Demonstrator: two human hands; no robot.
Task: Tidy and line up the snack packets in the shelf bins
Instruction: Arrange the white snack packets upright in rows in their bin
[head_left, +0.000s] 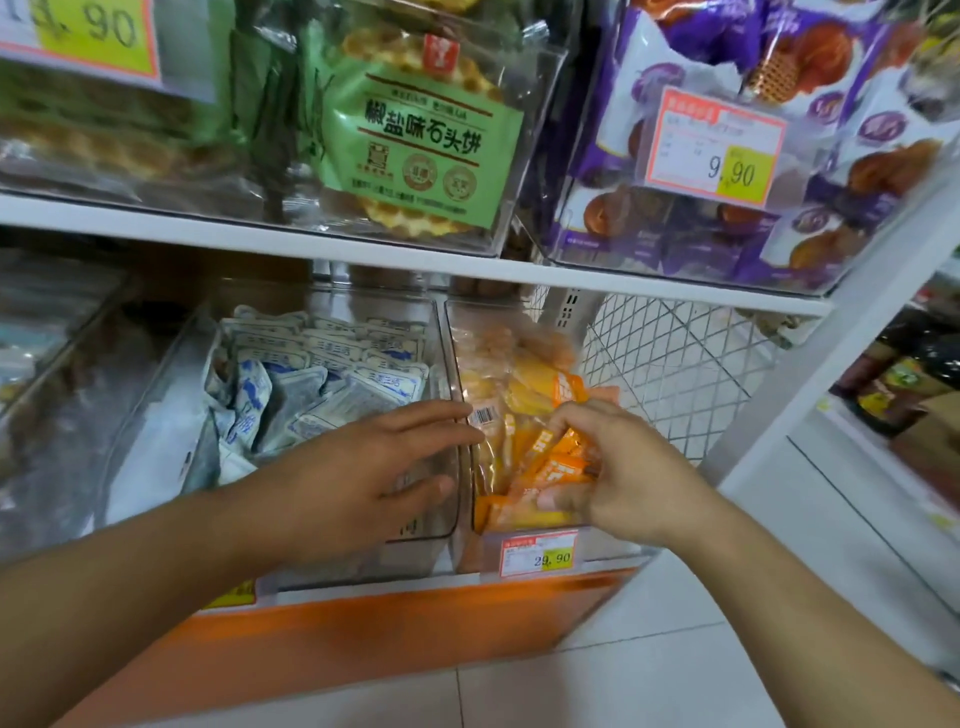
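Observation:
Two clear plastic bins stand side by side on the lower shelf. The left bin (451, 358) holds several white-and-blue snack packets (332, 374). The right bin (524, 525) holds several orange and yellow snack packets (535, 384). My left hand (379, 462) lies with straight fingers over the left bin's front corner, its fingertips against the wall between the two bins. Inside the front of the right bin, my right hand (613, 467) has its fingers curled, pinching orange packets (558, 470).
An upper shelf (260, 239) carries bins of green waffle-cracker packs (415, 130) and purple pastry packs (727, 156) with a price tag (719, 148). A wire mesh panel (675, 374) closes the shelf's right end. An orange base (363, 639) runs below; white floor tiles (623, 686) lie in front.

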